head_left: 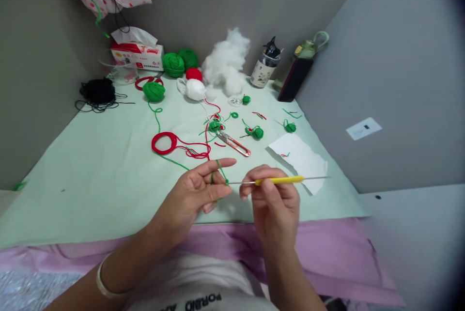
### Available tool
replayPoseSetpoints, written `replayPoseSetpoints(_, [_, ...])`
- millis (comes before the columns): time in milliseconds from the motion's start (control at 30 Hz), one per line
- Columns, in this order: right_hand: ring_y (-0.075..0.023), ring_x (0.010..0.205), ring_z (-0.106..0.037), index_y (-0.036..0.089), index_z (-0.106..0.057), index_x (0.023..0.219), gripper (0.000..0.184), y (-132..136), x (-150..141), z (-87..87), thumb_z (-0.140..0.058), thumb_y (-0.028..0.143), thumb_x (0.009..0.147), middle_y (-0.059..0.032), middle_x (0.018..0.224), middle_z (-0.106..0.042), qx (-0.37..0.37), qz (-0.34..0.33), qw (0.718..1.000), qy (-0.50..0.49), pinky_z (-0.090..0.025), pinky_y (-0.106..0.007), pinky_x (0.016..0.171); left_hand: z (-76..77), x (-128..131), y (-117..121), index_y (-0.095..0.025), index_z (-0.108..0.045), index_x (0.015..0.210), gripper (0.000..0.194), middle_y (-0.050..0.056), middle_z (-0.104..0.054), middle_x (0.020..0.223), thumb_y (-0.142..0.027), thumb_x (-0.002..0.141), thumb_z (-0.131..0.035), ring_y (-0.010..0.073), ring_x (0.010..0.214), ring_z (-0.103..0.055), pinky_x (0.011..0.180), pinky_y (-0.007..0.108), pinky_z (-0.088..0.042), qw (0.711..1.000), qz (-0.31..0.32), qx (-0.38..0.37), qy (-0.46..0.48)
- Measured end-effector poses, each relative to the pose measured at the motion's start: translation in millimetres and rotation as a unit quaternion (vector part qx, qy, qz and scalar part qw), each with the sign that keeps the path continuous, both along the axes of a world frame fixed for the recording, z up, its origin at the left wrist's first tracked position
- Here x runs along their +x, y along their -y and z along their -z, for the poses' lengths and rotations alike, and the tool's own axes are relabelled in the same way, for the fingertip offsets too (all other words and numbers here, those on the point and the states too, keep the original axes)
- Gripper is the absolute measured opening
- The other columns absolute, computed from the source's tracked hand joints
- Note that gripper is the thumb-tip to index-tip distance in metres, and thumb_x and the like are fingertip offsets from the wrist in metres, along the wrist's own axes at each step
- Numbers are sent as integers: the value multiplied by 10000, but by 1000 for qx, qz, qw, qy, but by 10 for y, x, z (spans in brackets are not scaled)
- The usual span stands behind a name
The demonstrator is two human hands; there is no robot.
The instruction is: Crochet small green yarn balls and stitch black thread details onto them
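My right hand grips a crochet hook by its yellow handle, its thin metal shaft pointing left. At the hook's tip sits a small loop of green yarn. My left hand pinches that yarn between thumb and a finger, with a strand running up over the raised index finger. From there the green strand trails back over the table to a green yarn ball. Just beyond my hands lie a coil of red yarn and thread snips with orange handles.
Small green crocheted pieces and yarn scraps lie on the right, near a torn white paper. Along the back stand a tissue box, white stuffing, a pen cup and a phone leaning on a bottle. Black yarn sits far left.
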State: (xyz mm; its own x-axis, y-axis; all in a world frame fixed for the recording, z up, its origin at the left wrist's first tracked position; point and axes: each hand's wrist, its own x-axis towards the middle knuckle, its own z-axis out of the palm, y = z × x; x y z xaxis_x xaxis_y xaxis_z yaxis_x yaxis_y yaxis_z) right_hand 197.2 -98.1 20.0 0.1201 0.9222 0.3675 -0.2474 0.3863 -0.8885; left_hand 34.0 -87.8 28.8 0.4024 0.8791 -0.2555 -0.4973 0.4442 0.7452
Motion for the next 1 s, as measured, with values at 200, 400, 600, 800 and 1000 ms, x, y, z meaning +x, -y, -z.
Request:
replayPoseSetpoints(200, [-133,763,-677,251,-781,1022,162,-21,-49,89,-623,234,989,-48,968,-761,-22,-16,999,28,-552,-259,653,36,-3,10,-330,-725,1273,527,-27,-668,846,-254,773,-871,133,874,-639,832,245,-493,989,-11,67,-133])
replayPoseSetpoints(400, [-142,722,-657,220,-775,973,154,-55,-10,74,-632,274,983,-66,941,-765,-26,36,998,36,-542,-270,612,9,-192,-85,-313,-770,1197,332,38,-732,1189,-374,871,-783,219,1124,-608,947,308,-443,968,1,123,-219])
replayPoseSetpoints(600, [-156,795,-657,266,-777,1034,204,-18,-64,79,-601,172,989,-40,970,-768,44,61,992,104,-537,-290,646,-21,-125,-80,-274,-771,1193,321,30,-741,992,-444,929,-702,180,952,-616,823,275,-459,979,-24,110,-168])
replayPoseSetpoints(800, [-190,904,-684,298,-745,1151,272,40,-64,85,-628,140,963,-42,1008,-761,62,61,981,172,-568,-337,722,15,-23,-51,-272,-764,1190,388,-26,-665,824,-282,809,-838,139,846,-599,836,256,-454,983,-70,88,-142])
replayPoseSetpoints(1000, [-173,903,-666,283,-742,1125,297,45,-59,57,-612,81,950,-40,964,-700,96,50,962,250,-575,-326,754,46,66,20,-257,-653,1363,628,-36,-651,840,-145,771,-830,117,809,-556,810,230,-448,985,-97,72,-119])
